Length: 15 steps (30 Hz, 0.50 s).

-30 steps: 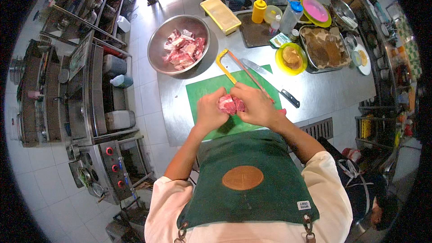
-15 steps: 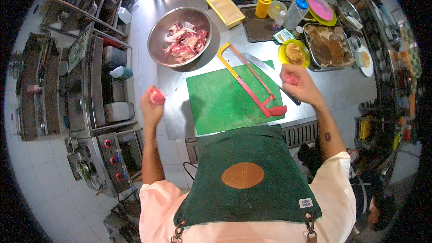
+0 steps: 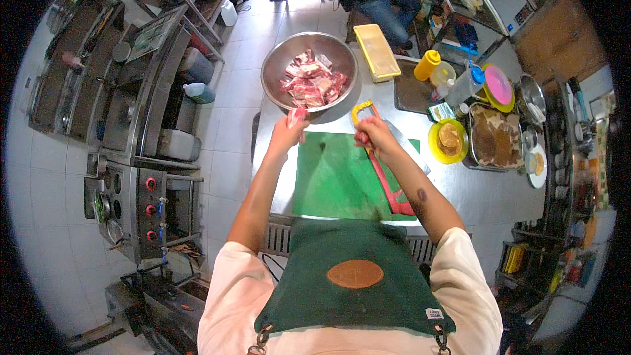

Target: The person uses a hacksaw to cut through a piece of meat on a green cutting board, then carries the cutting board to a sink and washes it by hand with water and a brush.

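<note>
My left hand (image 3: 284,134) is closed around a piece of raw red meat (image 3: 298,115), just below the near rim of a steel bowl (image 3: 268,82). Inside that bowl lie several chunks of raw, bone-in meat (image 3: 315,82). Over the far part of a green cutting board (image 3: 332,181), my right hand (image 3: 379,136) is also closed, with a bit of red meat (image 3: 361,138) showing at its fingers. A hacksaw (image 3: 383,175) with a yellow-to-red frame lies across the board's right side, partly covered by my right hand and forearm. Beside it, a knife is mostly hidden.
A yellow lidded container (image 3: 376,52), a yellow squeeze bottle (image 3: 428,64) and a dark tray (image 3: 409,85) stand at the back. To the right are a yellow plate with food (image 3: 449,141) and a paper-lined pan (image 3: 494,135). Beyond the table sits another person (image 3: 384,10).
Both hands have moved forward and closer together, the left one to the bowl's near rim and the right one over the hacksaw. The view has shifted, showing more of the seated person.
</note>
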{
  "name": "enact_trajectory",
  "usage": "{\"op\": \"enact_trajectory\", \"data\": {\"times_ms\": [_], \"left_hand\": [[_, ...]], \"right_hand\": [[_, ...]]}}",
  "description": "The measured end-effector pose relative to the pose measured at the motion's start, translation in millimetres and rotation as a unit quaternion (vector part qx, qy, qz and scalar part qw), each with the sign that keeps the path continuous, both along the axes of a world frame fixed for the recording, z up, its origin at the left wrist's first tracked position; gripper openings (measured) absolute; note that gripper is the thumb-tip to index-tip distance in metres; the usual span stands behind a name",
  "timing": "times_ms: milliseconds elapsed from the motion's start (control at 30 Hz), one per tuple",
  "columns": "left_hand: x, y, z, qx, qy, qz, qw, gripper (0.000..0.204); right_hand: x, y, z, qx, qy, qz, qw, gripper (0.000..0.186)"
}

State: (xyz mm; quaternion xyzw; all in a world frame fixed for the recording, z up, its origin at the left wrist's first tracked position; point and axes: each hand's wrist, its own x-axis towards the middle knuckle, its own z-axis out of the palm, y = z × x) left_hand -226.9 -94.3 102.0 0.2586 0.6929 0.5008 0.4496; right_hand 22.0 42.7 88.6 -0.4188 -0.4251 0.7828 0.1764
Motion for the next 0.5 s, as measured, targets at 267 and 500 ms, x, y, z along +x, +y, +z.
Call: {"op": "enact_trajectory", "data": {"times_ms": [267, 500], "left_hand": [[-34.6, 86.9, 50.2, -0.062, 0.344, -0.023, 0.937, 0.040], [-26.1, 14.2, 2.6, 0.067, 0.358, 0.017, 0.931, 0.040]], "right_hand": [[-87.5, 49.7, 65.6, 0.121, 0.000, -0.085, 0.989, 0.058], [51.8, 0.3, -25.0, 0.372, -0.169, -0.011, 0.913, 0.043]]}}
